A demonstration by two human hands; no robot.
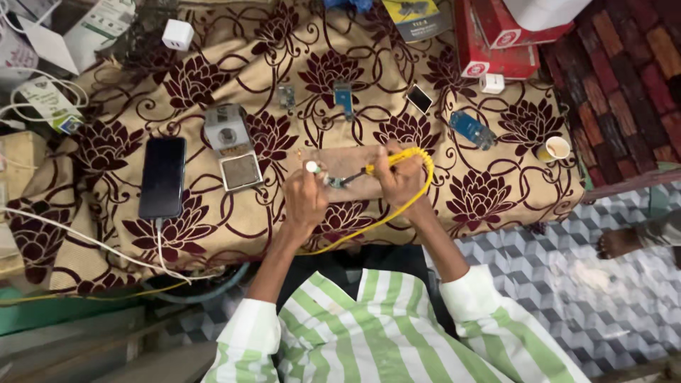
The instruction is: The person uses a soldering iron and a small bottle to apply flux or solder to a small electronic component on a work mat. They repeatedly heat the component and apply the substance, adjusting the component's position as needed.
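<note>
At mid-frame, the right hand grips a yellow-handled soldering iron, tip over a small wooden board on the cloth-covered worktop. The left hand pinches a small white-capped part just beside the tip.

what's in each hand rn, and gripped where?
Right hand: yellow-handled soldering tool, held by the handle, tip toward the left hand. Left hand: a small white-tipped item pinched at its upper end; what it is cannot be told.
</note>
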